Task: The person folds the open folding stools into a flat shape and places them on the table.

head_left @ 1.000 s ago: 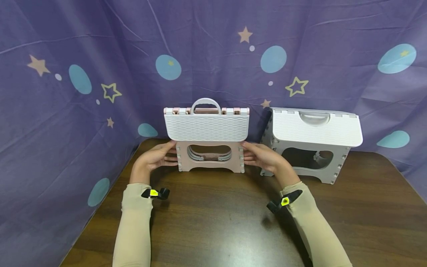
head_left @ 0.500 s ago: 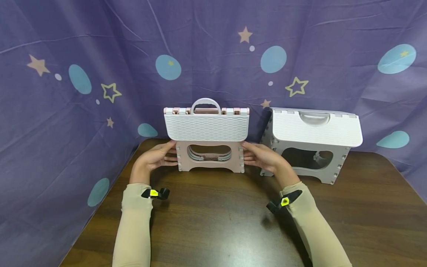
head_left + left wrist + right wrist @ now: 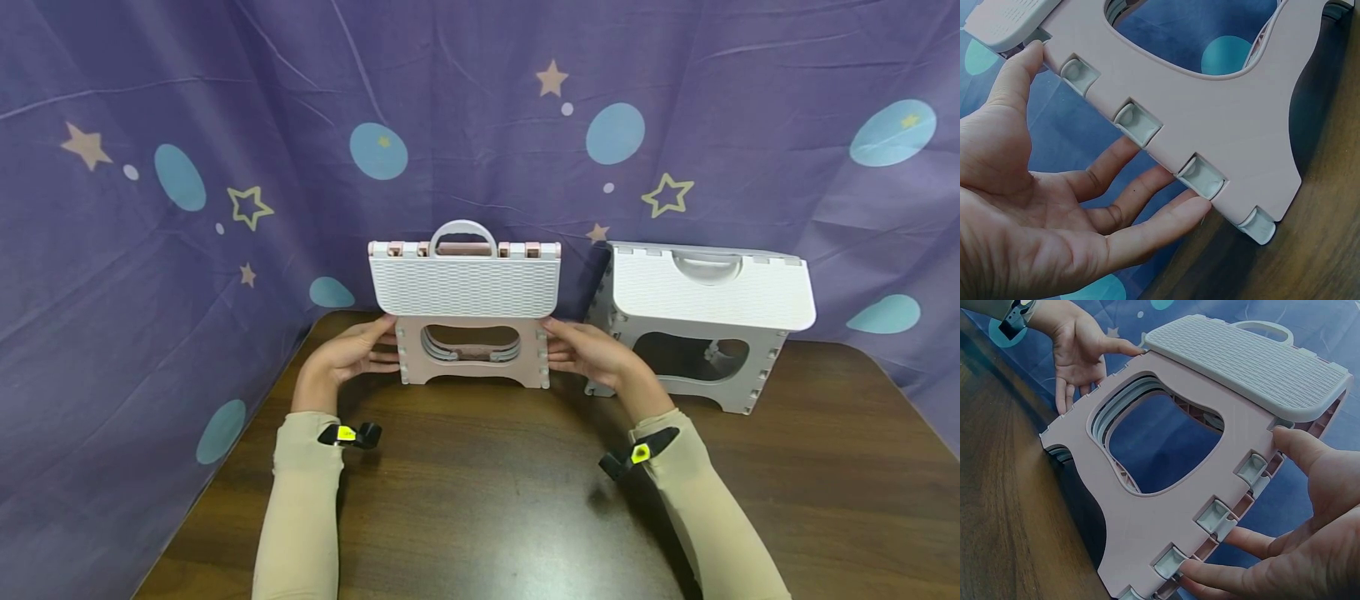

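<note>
A pink and white folding step stool (image 3: pixel 465 287) stands upright on the table in the head view, its legs nearly flat together. One woven-textured white seat half slopes forward, and a carrying handle (image 3: pixel 463 227) rises above it. My left hand (image 3: pixel 351 350) holds the stool's left edge, thumb near the seat's lower corner, fingers along the hinges (image 3: pixel 1139 124). On the opposite edge my right hand (image 3: pixel 588 354) grips likewise, thumb (image 3: pixel 1294 440) just below the seat and fingertips at the hinges and behind the panel. Parts of the fingers are hidden behind the stool.
A second folding stool (image 3: pixel 712 287), grey with a white top, stands with its legs spread just right of my right hand. Behind both stools hangs a purple patterned curtain (image 3: pixel 480 125). The brown wooden table (image 3: pixel 480 492) extends toward me.
</note>
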A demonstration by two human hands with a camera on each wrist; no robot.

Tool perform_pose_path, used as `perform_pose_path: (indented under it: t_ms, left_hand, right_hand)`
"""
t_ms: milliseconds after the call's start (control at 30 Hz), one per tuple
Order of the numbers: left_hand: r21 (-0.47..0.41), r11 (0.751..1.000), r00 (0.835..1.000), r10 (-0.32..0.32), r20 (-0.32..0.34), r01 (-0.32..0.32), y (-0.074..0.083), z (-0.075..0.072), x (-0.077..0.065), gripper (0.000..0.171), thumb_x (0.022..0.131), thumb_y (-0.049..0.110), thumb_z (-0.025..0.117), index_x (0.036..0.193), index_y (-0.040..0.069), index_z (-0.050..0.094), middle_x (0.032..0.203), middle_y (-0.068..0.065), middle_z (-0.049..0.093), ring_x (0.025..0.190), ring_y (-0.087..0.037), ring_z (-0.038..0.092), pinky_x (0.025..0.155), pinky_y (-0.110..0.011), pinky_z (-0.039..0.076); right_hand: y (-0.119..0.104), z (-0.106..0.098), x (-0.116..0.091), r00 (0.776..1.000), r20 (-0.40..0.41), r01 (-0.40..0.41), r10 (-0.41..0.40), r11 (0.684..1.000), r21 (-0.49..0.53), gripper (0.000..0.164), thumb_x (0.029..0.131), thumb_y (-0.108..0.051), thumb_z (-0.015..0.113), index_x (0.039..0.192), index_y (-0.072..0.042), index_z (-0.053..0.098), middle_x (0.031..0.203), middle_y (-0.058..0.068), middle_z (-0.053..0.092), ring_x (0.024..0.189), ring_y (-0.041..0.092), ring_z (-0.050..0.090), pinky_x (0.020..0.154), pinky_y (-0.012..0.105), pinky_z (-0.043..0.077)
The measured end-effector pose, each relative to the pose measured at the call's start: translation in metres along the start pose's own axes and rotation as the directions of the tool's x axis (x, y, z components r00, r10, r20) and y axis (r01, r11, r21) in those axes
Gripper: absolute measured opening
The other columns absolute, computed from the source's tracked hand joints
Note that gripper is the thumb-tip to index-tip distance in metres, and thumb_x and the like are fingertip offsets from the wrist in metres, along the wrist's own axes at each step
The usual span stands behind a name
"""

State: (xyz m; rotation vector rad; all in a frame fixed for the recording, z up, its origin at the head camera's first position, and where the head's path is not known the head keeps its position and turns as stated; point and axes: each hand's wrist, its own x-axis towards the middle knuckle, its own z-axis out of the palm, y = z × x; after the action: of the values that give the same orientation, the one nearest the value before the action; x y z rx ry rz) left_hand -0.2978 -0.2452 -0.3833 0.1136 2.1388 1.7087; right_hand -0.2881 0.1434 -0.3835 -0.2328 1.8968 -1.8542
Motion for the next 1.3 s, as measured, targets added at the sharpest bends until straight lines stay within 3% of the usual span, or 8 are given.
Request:
perform_pose_path:
  t_ms: [1300]
  left_hand:
    - [0.018,1.0,1.0,-0.002,-0.019,0.002,-0.0012,0.0006,0.0014,0.086,0.104,0.058,0.042,0.155,-0.009,0.024,0.151,-0.033,0.034,0.135,-0.052,0.047,0.109,-0.05,0.05]
  right_hand:
    - [0.0005,-0.0002,0.0003,1.0,-0.001,-0.003,0.003,1.0,0.003,0.051,0.109,-0.035,0.044,0.139,0.006,0.039,0.112,0.01,0.061,0.101,0.017,0.062,0.117,0.047,0.043]
